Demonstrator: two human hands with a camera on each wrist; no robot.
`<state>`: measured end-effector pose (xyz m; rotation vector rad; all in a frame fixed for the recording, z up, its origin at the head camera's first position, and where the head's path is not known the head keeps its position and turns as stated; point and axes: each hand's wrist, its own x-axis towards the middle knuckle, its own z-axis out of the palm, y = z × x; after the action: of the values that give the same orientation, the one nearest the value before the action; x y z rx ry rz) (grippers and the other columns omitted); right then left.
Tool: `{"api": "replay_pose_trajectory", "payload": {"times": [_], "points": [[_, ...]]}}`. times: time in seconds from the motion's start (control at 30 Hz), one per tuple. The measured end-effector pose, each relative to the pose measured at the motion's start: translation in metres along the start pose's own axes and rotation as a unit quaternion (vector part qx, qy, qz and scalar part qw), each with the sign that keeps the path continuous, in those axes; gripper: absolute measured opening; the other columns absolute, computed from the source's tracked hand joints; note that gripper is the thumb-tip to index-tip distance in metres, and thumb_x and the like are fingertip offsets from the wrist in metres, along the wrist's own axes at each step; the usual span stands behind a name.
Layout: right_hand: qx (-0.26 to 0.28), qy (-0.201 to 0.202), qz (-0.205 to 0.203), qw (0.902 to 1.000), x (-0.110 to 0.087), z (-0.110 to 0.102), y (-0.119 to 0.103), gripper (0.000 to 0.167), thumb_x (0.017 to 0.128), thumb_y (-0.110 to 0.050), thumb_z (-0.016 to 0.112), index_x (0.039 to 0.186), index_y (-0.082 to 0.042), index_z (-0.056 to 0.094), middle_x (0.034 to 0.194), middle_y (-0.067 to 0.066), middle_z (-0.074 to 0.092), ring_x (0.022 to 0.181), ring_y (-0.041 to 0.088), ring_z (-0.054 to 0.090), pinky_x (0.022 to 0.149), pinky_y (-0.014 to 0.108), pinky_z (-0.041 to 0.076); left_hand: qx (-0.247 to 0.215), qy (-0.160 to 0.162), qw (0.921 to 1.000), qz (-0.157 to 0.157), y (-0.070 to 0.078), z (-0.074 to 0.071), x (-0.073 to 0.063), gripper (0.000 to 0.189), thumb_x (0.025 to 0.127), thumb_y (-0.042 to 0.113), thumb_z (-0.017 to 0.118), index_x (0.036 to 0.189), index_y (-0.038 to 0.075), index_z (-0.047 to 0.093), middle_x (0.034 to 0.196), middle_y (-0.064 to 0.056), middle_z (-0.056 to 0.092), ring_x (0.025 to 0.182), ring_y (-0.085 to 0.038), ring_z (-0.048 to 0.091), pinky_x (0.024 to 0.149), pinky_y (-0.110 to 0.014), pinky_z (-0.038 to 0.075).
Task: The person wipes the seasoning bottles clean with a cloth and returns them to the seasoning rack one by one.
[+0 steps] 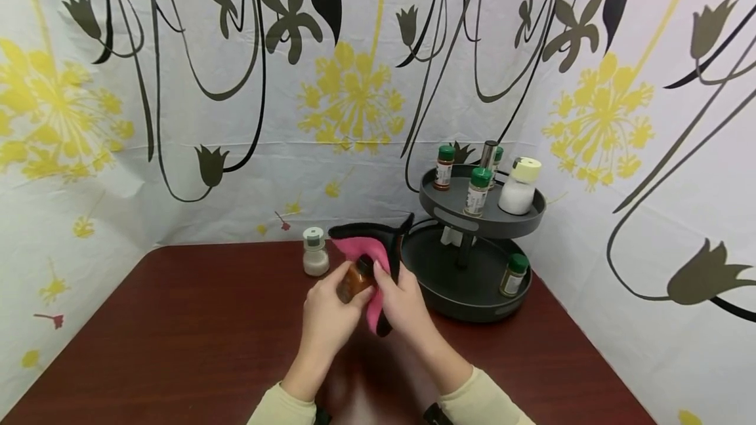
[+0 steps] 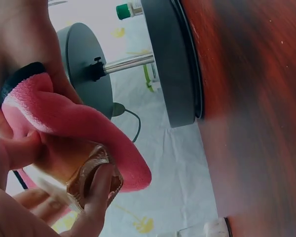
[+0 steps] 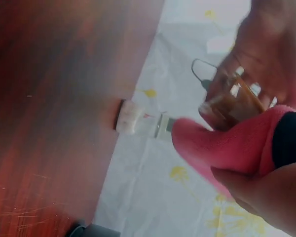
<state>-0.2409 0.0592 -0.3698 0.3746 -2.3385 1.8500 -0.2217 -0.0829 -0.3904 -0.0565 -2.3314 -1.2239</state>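
Above the table, in front of the round stand, my left hand [image 1: 326, 313] grips a small amber-brown bottle [image 1: 353, 283] with a dark cap, which lies tilted in the fingers. My right hand [image 1: 409, 300] holds a pink plush cloth [image 1: 361, 246] with black edging, its thumb near the bottle's cap. In the left wrist view the cloth [image 2: 84, 118] lies against the bottle [image 2: 71, 163], with left fingers around the clear, faceted base. The right wrist view has the cloth [image 3: 222, 143] beside the bottle [image 3: 239, 101]. Folds of cloth and fingers hide part of the bottle.
A white-filled shaker [image 1: 315, 256] stands behind the left hand. To the right is a two-tier dark stand [image 1: 434, 274]. Green-capped spice jars [image 1: 477, 194] and a white jar with a pale yellow lid [image 1: 518, 187] stand on top; another green-capped jar [image 1: 514, 275] is below.
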Motion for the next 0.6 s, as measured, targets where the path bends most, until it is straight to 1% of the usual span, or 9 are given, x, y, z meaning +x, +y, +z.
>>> {"api": "replay_pose_trajectory", "payload": {"times": [0.13, 0.2, 0.27, 0.33, 0.4, 0.43, 0.47, 0.53, 0.6], "points": [[-0.043, 0.004, -0.064, 0.997, -0.012, 0.007, 0.001, 0.045, 0.111, -0.023, 0.056, 0.155, -0.014, 0.053, 0.155, 0.009, 0.059, 0.142, 0.025, 0.058, 0.119, 0.053, 0.045, -0.003, 0.016, 0.9998, -0.015, -0.001, -0.001, 0.002, 0.048, 0.089, 0.022, 0.085, 0.134, 0.012, 0.073, 0.118, -0.013, 0.08, 0.099, -0.032, 0.075, 0.085, -0.054, 0.061], [-0.106, 0.006, -0.125, 0.9864, -0.017, 0.01, 0.0, 0.052, 0.108, -0.018, 0.06, 0.159, -0.015, 0.05, 0.164, 0.011, 0.05, 0.15, 0.03, 0.05, 0.121, 0.056, 0.043, 0.011, 0.026, 0.9996, 0.009, -0.001, -0.001, 0.003, 0.036, 0.087, 0.013, 0.083, 0.123, 0.012, 0.077, 0.108, -0.013, 0.081, 0.097, -0.036, 0.075, 0.081, -0.057, 0.059], [-0.183, 0.008, -0.188, 0.965, -0.02, 0.01, -0.003, 0.058, 0.104, -0.015, 0.064, 0.16, -0.014, 0.049, 0.167, 0.013, 0.044, 0.155, 0.035, 0.042, 0.122, 0.059, 0.042, 0.034, 0.038, 0.9975, 0.049, -0.002, -0.002, 0.003, 0.026, 0.085, 0.007, 0.078, 0.111, 0.008, 0.077, 0.1, -0.015, 0.08, 0.095, -0.04, 0.074, 0.078, -0.059, 0.057], [-0.257, 0.015, -0.243, 0.9351, -0.019, 0.009, -0.007, 0.061, 0.099, -0.014, 0.068, 0.157, -0.012, 0.052, 0.164, 0.016, 0.046, 0.153, 0.039, 0.042, 0.122, 0.061, 0.042, 0.044, 0.039, 0.9961, 0.066, 0.001, -0.001, 0.002, 0.015, 0.087, 0.005, 0.075, 0.102, 0.006, 0.076, 0.094, -0.016, 0.077, 0.092, -0.041, 0.074, 0.076, -0.059, 0.057], [-0.298, 0.017, -0.27, 0.9154, -0.015, 0.006, -0.013, 0.059, 0.095, -0.014, 0.07, 0.153, -0.012, 0.057, 0.158, 0.015, 0.052, 0.15, 0.039, 0.046, 0.12, 0.061, 0.043, 0.057, 0.037, 0.9944, 0.081, 0.004, -0.001, 0.002, 0.007, 0.089, 0.005, 0.072, 0.096, 0.004, 0.074, 0.092, -0.017, 0.076, 0.091, -0.042, 0.074, 0.075, -0.059, 0.058], [-0.3, 0.011, -0.27, 0.9148, -0.012, 0.005, -0.016, 0.057, 0.095, -0.015, 0.071, 0.151, -0.012, 0.059, 0.156, 0.014, 0.055, 0.148, 0.038, 0.048, 0.12, 0.061, 0.043, 0.055, 0.033, 0.9944, 0.083, 0.006, -0.001, 0.001, 0.007, 0.089, 0.005, 0.072, 0.096, 0.004, 0.074, 0.093, -0.017, 0.076, 0.091, -0.042, 0.074, 0.075, -0.058, 0.058], [-0.291, 0.002, -0.262, 0.9201, -0.008, 0.003, -0.018, 0.054, 0.096, -0.016, 0.07, 0.149, -0.012, 0.06, 0.155, 0.013, 0.056, 0.147, 0.037, 0.049, 0.12, 0.061, 0.043, 0.054, 0.029, 0.9948, 0.081, 0.007, -0.001, 0.001, 0.009, 0.088, 0.005, 0.073, 0.096, 0.004, 0.075, 0.094, -0.017, 0.076, 0.092, -0.041, 0.074, 0.076, -0.058, 0.058], [-0.247, -0.018, -0.23, 0.9412, 0.0, 0.0, -0.02, 0.047, 0.1, -0.018, 0.067, 0.146, -0.012, 0.063, 0.152, 0.011, 0.059, 0.144, 0.035, 0.052, 0.118, 0.06, 0.044, 0.05, 0.021, 0.9954, 0.079, 0.008, -0.002, 0.001, 0.013, 0.085, 0.005, 0.076, 0.097, 0.008, 0.076, 0.096, -0.015, 0.077, 0.095, -0.04, 0.073, 0.078, -0.058, 0.058], [-0.183, -0.041, -0.165, 0.9683, 0.006, -0.004, -0.02, 0.043, 0.105, -0.021, 0.064, 0.147, -0.014, 0.062, 0.15, 0.007, 0.062, 0.141, 0.031, 0.056, 0.117, 0.057, 0.046, 0.036, 0.011, 0.9967, 0.072, 0.007, -0.002, 0.001, 0.021, 0.082, 0.006, 0.08, 0.103, 0.012, 0.078, 0.1, -0.012, 0.08, 0.098, -0.038, 0.074, 0.081, -0.058, 0.058]]}}
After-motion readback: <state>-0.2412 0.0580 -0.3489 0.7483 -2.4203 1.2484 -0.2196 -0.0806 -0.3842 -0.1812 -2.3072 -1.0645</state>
